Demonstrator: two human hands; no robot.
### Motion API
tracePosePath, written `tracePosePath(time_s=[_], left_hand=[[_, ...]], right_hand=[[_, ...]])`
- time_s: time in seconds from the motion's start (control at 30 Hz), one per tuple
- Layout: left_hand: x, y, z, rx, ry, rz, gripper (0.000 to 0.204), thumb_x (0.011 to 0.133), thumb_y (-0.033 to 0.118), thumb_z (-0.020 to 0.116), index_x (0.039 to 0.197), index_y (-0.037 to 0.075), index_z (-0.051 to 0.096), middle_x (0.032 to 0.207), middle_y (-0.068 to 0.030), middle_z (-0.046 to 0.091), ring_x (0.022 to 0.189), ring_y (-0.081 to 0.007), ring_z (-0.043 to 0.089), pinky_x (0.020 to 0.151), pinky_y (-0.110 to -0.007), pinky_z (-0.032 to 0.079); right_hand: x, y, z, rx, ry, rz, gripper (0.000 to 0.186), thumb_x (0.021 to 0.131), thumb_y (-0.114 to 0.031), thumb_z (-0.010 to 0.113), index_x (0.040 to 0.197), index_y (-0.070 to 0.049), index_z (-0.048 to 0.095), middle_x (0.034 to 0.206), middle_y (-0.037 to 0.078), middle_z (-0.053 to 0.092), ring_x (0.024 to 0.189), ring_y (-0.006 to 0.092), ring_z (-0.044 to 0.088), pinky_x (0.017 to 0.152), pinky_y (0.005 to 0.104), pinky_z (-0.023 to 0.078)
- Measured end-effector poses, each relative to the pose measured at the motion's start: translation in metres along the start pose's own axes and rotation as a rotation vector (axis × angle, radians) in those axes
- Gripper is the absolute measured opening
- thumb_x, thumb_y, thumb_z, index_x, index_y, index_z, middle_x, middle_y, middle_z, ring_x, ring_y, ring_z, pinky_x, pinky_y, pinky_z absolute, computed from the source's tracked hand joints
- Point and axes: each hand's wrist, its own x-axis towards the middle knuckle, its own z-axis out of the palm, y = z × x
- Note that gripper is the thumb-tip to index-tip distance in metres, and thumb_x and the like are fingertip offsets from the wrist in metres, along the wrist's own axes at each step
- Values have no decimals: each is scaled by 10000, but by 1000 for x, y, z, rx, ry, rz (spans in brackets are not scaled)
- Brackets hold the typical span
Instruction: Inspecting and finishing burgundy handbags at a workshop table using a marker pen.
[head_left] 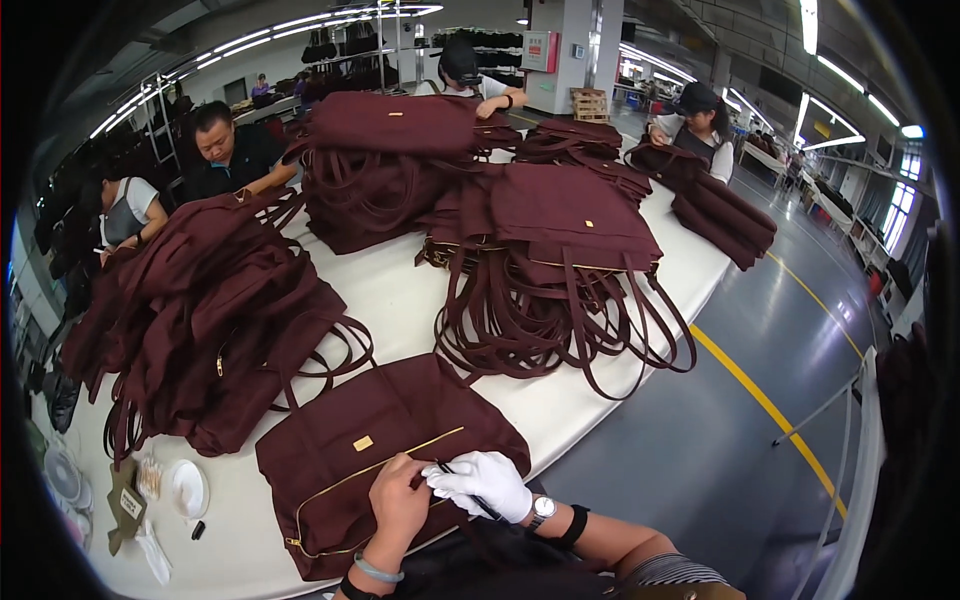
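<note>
A burgundy tote bag (350,410) with a gold zipper and a small gold plate lies on the white table (570,420) in front of me. My bare left hand (398,500) is closed on the bag at its zipper. Beside it my right hand (480,483), in a white glove, grips a slim black tool (488,508) against the bag. The fingertips of both hands meet at the zipper, and the tool's tip is partly hidden.
Bag piles (200,310) (570,210) cover the table. Co-workers (225,160) (705,140) stand around them. At lower left are a white dish (190,490) and swabs (150,478). A grey floor (650,475) with yellow lines and a metal rack (855,440) are right.
</note>
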Motion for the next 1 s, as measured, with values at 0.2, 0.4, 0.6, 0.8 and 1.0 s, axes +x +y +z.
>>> tracePosePath(time_s=[0.2, 0.4, 0.6, 0.8, 1.0], left_hand=[[3, 2, 4, -20, -4, 27, 203, 727, 28, 697, 920, 82, 732, 814, -66, 605, 824, -264, 636, 711, -359, 506], [2, 5, 2, -16, -37, -39, 224, 726, 25, 691, 935, 87, 739, 820, -58, 600, 839, -258, 634, 725, -355, 505], [1, 6, 1, -8, -27, -28, 203, 736, 31, 696, 928, 84, 740, 819, -60, 599, 840, -261, 631, 722, -360, 503], [2, 6, 0, -6, -41, -32, 192, 744, 38, 699, 926, 82, 739, 826, -61, 608, 845, -263, 633, 722, -360, 503], [1, 4, 0, -9, -40, -23, 193, 743, 43, 703, 928, 86, 738, 838, -58, 618, 858, -261, 638, 730, -358, 507]], right_hand=[[2, 1, -6, 15, 56, 4, 324, 788, -181, 730, 1104, -249, 708, 853, -2, 685, 701, 213, 656, 557, 339, 522], [4, 0, -9, -13, 17, -3, 296, 818, -175, 712, 1101, -260, 702, 806, 1, 675, 638, 216, 644, 514, 330, 503], [2, -2, -9, 8, 11, 6, 414, 714, -150, 724, 1115, -253, 712, 914, -10, 704, 716, 214, 656, 554, 327, 500], [2, -1, -8, 5, 28, -2, 423, 700, -126, 735, 1111, -225, 716, 946, 0, 720, 728, 215, 666, 563, 323, 505], [2, -2, -7, 16, 41, -12, 415, 699, -126, 738, 1103, -216, 713, 941, 10, 724, 726, 225, 671, 567, 325, 508]])
